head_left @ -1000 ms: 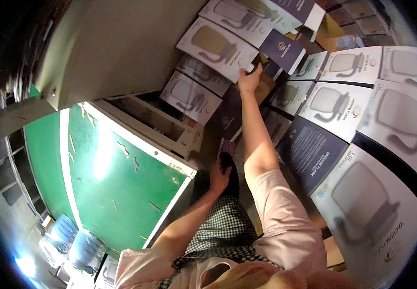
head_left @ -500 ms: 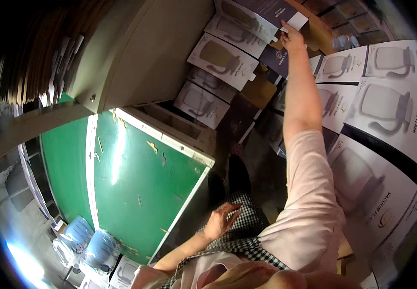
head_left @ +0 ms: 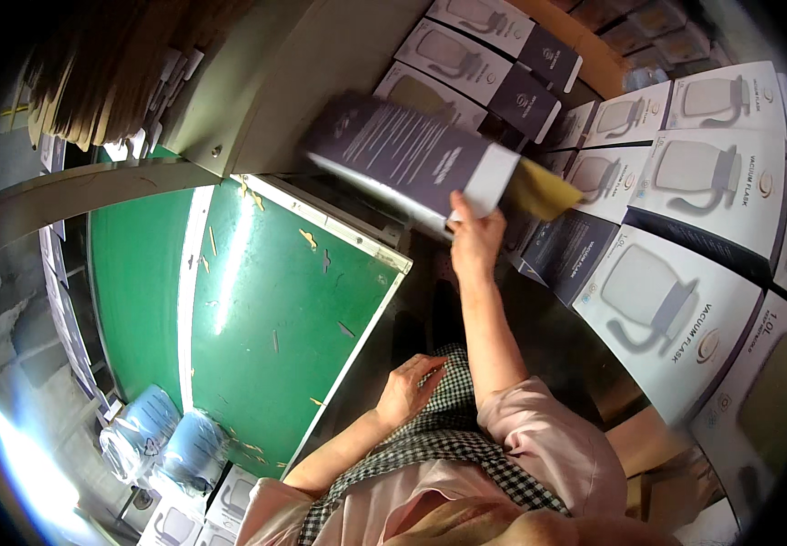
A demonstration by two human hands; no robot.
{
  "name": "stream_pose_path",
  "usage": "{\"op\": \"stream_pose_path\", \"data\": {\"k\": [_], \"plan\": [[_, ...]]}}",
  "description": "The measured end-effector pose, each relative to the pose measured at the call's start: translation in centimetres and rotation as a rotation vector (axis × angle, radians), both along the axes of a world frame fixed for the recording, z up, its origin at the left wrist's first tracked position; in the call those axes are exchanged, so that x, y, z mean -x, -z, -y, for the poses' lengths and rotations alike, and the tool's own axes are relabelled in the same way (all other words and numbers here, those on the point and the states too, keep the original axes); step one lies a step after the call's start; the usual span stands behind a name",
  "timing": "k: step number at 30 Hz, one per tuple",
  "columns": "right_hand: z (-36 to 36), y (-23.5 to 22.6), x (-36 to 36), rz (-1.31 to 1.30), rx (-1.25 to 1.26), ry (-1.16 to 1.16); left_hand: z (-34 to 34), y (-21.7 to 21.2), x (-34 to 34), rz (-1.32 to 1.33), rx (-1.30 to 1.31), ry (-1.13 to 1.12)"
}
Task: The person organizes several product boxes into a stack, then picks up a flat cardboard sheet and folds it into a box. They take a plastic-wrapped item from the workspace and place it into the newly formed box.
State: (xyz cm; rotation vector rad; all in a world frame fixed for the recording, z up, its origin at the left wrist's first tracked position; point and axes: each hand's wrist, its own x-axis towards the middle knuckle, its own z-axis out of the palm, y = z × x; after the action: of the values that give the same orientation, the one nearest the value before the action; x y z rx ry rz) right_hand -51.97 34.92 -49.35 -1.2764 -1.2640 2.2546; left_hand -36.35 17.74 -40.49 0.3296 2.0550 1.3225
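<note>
My right hand point(head_left: 477, 235) grips the white end flap of a dark purple-grey carton point(head_left: 412, 162). The carton is tilted in the air beyond the table's far right corner, its flap end nearest my hand and a yellowish-brown inner side showing at the open end. My left hand point(head_left: 409, 389) hovers in front of my checked apron, fingers loosely curled and apart, with nothing visible in them. Beside it lies the green-topped table point(head_left: 284, 309), its white edge close to my left wrist.
Stacked white vacuum flask boxes point(head_left: 657, 300) rise on the right, with more boxes point(head_left: 453, 50) at the far middle. Flat cardboard sheets point(head_left: 93, 91) stand at upper left. Blue plastic-wrapped flasks point(head_left: 191, 448) sit at lower left. Small scraps point(head_left: 308, 239) litter the green surface.
My right hand has drawn the carton off the far stack, bringing it nearer and to the left, toward the table. My left hand has hardly moved.
</note>
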Motion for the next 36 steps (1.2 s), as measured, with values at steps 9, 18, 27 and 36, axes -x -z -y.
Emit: {"op": "stream_pose_path", "data": {"k": [9,18,27,36], "plan": [[5.1,18.7,-5.1,-0.004,0.038,-0.215,1.1,0.3,0.5,-0.011,0.092,-0.106],[6.4,31.7,-9.3,0.176,0.088,-0.585,2.1,1.1,-0.2,-0.092,0.137,-0.126],[3.1,31.1,-7.7,0.039,0.283,-0.242,4.5,-6.3,0.7,-0.194,0.268,-0.124],[1.7,34.0,-6.7,0.362,-0.758,-1.091,6.5,-5.4,-4.5,-0.232,0.255,-0.099]]}}
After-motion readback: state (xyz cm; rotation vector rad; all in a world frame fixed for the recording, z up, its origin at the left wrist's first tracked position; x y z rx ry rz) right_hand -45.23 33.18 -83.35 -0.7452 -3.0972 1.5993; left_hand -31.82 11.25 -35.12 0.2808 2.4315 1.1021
